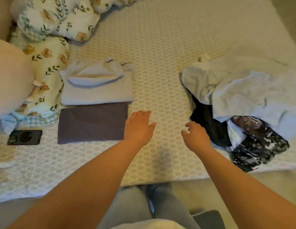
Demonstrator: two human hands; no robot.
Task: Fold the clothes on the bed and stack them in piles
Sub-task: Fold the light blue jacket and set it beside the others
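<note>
A folded grey cloth (pixel 92 123) lies flat on the bed (pixel 160 63), with a folded pale hooded top (pixel 97 85) just beyond it. At the right lies an unfolded heap: a light blue garment (pixel 243 90) over a black piece (pixel 208 124) and a black-and-white speckled one (pixel 259 144). My left hand (pixel 139 126) hovers with straight fingers at the grey cloth's right edge, holding nothing. My right hand (pixel 195 134) hangs over bare bedding just left of the black piece, fingers loosely curled and empty.
A floral duvet (pixel 49 52) is bunched at the back left, next to a beige pillow (pixel 10 80). A black phone (pixel 24 137) lies on the bed left of the grey cloth. The bed's front edge runs just before my legs (pixel 144 205).
</note>
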